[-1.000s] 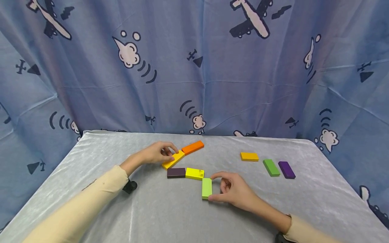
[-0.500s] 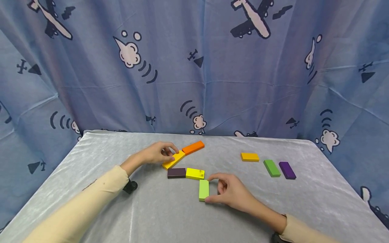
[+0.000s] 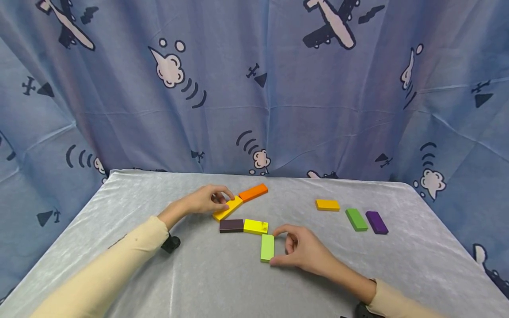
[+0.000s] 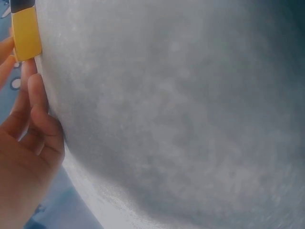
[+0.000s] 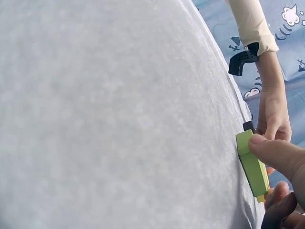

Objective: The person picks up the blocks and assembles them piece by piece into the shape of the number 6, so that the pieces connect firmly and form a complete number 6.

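In the head view my left hand grips a golden-yellow block between thumb and fingers. An orange block meets its far end at an angle. Thumb and forefinger of my right hand hold a light green block lengthwise, at its near and far ends. Just beyond it lies a bright yellow block, end to end with a dark purple-brown block. The right wrist view shows the thumb on one end of the light green block. All these blocks lie flat.
Towards the right of the grey cloth-covered table lie an amber block, a green block and a purple block. A blue curtain printed with planes hangs behind the table.
My right hand has slid the light green block a little left and nearer, so it sits beneath the bright yellow block's right end. The left hand has stayed in place.
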